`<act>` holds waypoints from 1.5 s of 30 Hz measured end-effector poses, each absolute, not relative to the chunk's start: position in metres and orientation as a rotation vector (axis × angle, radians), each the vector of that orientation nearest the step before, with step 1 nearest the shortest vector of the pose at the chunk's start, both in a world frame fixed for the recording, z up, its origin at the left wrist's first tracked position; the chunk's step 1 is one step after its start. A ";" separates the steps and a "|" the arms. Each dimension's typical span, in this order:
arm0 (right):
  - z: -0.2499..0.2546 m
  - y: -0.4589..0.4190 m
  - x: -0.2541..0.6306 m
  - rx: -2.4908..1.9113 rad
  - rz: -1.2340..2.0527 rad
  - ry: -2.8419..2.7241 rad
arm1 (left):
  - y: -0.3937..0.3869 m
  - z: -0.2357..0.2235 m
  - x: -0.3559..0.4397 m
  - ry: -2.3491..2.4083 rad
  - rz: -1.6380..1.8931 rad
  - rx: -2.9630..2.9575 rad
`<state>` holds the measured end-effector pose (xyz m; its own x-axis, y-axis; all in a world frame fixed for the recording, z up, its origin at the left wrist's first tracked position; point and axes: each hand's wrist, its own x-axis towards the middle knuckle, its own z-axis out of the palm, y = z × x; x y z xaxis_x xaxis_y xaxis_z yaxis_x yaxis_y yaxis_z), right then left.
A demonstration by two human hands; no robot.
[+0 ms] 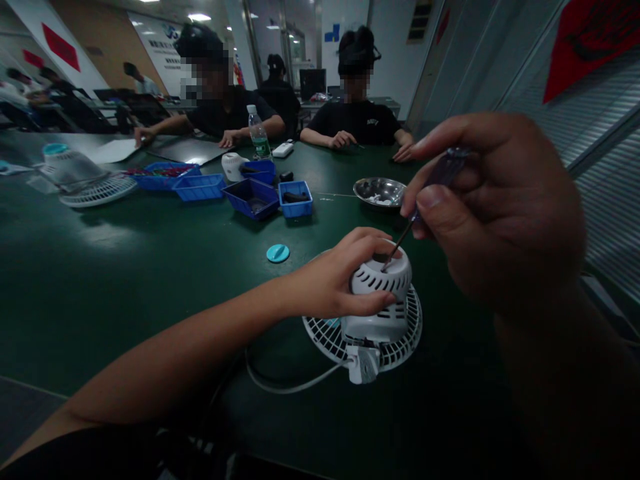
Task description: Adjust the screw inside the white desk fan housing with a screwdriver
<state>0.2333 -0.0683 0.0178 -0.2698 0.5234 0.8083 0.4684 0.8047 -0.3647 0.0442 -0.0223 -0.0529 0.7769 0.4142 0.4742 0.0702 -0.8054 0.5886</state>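
Observation:
A white electric fan [377,327] lies grille down on the green table, its vented motor housing facing up. My left hand [345,277] is wrapped around that housing, with the thumb on the near side and the fingers over the top. In my right hand [493,207] a screwdriver [443,175] with a translucent purplish handle is pinched between thumb and fingers. Its shaft slants down to the left, and the tip meets the top of the housing near a dark opening. Whether a screw sits under the tip is too small to tell. A turquoise knob [278,253] lies left of the fan.
Blue bins [251,200] stand beyond the fan, some holding parts. A metal bowl [380,192] with small white pieces sits behind my right hand. Another fan [83,175] rests at the far left. A plastic bottle [259,133] stands near two people across the table. A grey cord [295,389] curls at the near side.

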 end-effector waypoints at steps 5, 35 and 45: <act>0.018 -0.067 0.236 -0.770 -0.055 -1.903 | -0.023 -0.053 0.043 0.353 0.819 2.410; 0.018 -0.064 0.231 -0.705 0.142 -1.842 | -0.024 -0.052 0.044 0.365 0.815 2.408; 0.014 -0.063 0.227 -0.720 0.166 -1.836 | -0.025 -0.057 0.044 0.377 0.833 2.415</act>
<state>0.2270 -0.0626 0.0137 -0.2121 0.5485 0.8088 0.3948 0.8052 -0.4425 0.0445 -0.0250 -0.0567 0.7682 0.4233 0.4802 0.0808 -0.8083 0.5832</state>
